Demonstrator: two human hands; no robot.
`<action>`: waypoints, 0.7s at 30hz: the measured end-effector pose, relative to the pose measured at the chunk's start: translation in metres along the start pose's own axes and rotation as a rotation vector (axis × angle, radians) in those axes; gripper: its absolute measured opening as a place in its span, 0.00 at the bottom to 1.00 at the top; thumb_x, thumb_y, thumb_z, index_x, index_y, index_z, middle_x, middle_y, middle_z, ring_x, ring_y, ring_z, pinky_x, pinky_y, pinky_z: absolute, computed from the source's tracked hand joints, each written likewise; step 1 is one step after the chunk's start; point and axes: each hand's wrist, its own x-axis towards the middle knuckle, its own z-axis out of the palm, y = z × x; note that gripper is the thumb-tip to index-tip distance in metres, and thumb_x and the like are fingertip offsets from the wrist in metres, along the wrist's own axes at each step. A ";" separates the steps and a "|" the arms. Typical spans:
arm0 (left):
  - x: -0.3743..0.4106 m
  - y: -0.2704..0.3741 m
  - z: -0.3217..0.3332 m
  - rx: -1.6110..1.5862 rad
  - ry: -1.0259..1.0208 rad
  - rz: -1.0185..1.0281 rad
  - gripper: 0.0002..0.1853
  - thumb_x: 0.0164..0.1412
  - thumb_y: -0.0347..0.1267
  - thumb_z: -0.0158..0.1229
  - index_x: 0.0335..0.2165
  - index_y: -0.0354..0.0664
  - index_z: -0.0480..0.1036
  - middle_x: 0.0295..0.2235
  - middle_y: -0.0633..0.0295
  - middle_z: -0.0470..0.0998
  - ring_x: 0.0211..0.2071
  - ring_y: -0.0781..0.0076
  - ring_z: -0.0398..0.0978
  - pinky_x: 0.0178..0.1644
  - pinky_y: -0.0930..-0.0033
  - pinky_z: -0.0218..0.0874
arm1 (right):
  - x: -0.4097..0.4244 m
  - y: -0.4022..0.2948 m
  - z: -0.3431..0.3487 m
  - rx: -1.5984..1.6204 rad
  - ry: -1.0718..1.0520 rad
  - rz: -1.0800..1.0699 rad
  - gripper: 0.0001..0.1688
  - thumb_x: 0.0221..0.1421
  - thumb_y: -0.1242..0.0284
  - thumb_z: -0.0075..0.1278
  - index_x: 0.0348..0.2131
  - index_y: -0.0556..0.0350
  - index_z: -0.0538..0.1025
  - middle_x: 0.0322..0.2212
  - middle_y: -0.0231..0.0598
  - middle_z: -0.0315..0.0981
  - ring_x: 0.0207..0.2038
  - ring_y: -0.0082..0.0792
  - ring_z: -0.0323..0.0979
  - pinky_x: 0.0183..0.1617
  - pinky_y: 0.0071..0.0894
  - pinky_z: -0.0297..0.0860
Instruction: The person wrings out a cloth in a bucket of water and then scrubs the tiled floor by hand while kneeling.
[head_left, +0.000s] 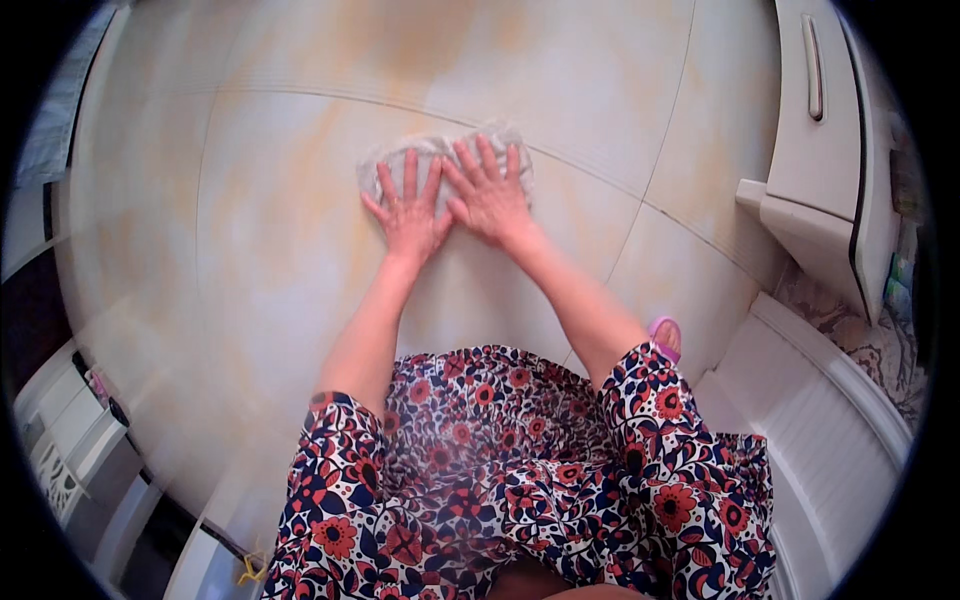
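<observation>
A light grey cloth (486, 142) lies spread and wrinkled on the glossy tiled floor (300, 225). My left hand (411, 214) rests flat on its left part, fingers apart and a ring on one of them. Beside it, my right hand (491, 187) presses on the right part of the cloth, its fingers also spread. The two hands nearly meet at the thumbs and index fingers. Much of the cloth is hidden under the palms.
A white cabinet (814, 157) with a long handle stands at the right. Below it runs a white ribbed panel (817, 420). A pink slipper (665, 337) shows on a foot near my right elbow. White slotted furniture (67, 450) is at the lower left.
</observation>
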 end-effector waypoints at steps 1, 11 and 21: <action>0.022 0.000 -0.007 0.016 -0.003 -0.003 0.42 0.49 0.54 0.53 0.61 0.71 0.46 0.65 0.69 0.34 0.64 0.43 0.26 0.55 0.20 0.22 | 0.019 0.011 -0.005 -0.015 0.018 0.001 0.36 0.55 0.51 0.36 0.61 0.37 0.55 0.64 0.33 0.38 0.66 0.44 0.30 0.62 0.67 0.26; 0.105 0.030 -0.043 0.070 -0.108 0.107 0.37 0.54 0.52 0.47 0.61 0.70 0.45 0.65 0.70 0.33 0.64 0.47 0.25 0.56 0.22 0.22 | 0.053 0.054 -0.014 -0.046 0.143 0.200 0.35 0.57 0.51 0.34 0.61 0.34 0.53 0.63 0.36 0.39 0.65 0.49 0.32 0.61 0.70 0.30; -0.075 0.080 0.040 -0.075 -0.307 0.132 0.36 0.54 0.49 0.48 0.60 0.70 0.48 0.65 0.68 0.35 0.64 0.45 0.22 0.54 0.21 0.16 | -0.138 0.009 0.050 0.016 -0.135 0.340 0.41 0.53 0.50 0.41 0.62 0.36 0.50 0.65 0.42 0.27 0.65 0.54 0.23 0.60 0.72 0.26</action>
